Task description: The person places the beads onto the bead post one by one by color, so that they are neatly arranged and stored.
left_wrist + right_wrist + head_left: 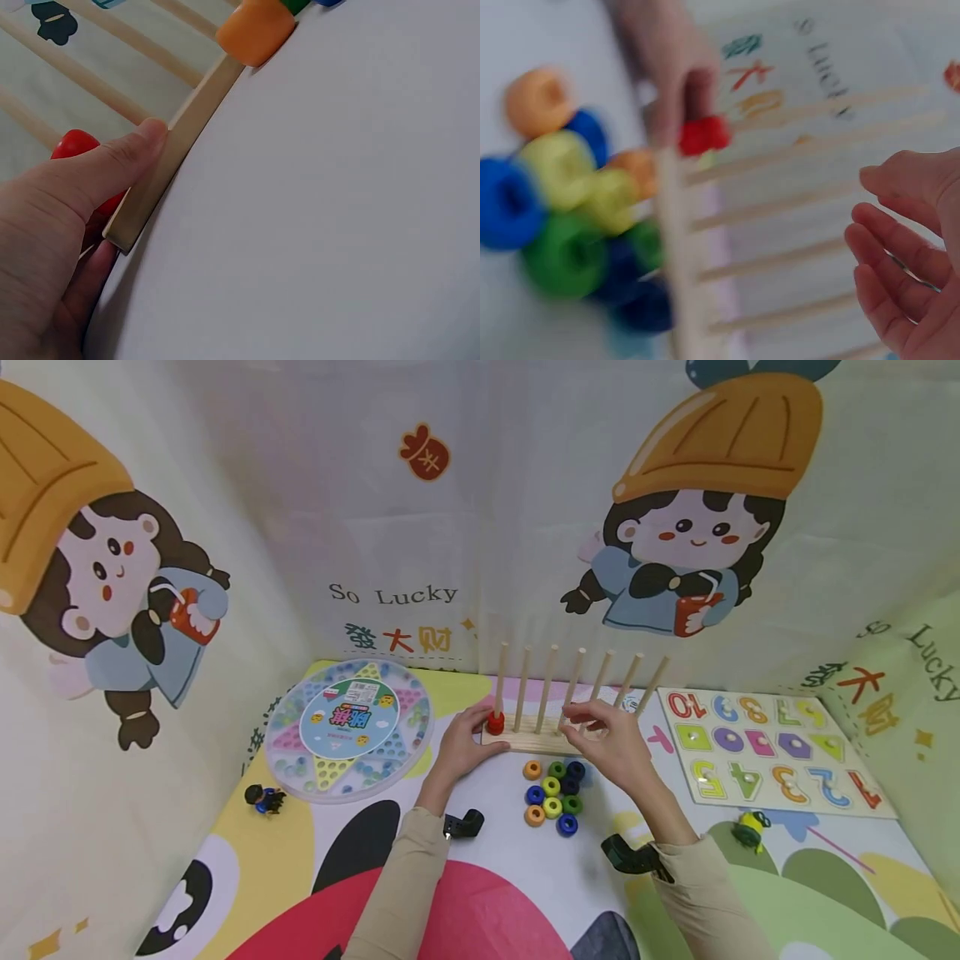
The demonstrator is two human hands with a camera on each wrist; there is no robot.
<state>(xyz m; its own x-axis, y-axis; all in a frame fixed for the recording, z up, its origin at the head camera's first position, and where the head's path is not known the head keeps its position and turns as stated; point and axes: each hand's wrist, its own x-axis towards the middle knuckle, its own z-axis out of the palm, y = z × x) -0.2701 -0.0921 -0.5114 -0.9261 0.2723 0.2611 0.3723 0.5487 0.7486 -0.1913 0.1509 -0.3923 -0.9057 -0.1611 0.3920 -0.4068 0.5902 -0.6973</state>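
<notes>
- Steadying the wooden peg stand (534, 742), the left hand (462, 746) grips its end, thumb along the base edge, fingers curled round the corner.
- A red ring (495, 723) sits on the peg just beside those fingertips.
- The right hand (611, 739) hovers by the middle pegs, fingers loosely spread, holding nothing.
- Loose coloured rings (553, 795) lie between both wrists, just below the stand.

Bare wood, glossy painted rings, clear plastic

The peg rack (536, 739) and its pegs are pale, unpainted, smooth wood; the rings (552, 797) look glossy and painted; the marble-game lid (350, 727) is clear shiny plastic; the worktop (510, 868) cover is matt and printed.
</notes>
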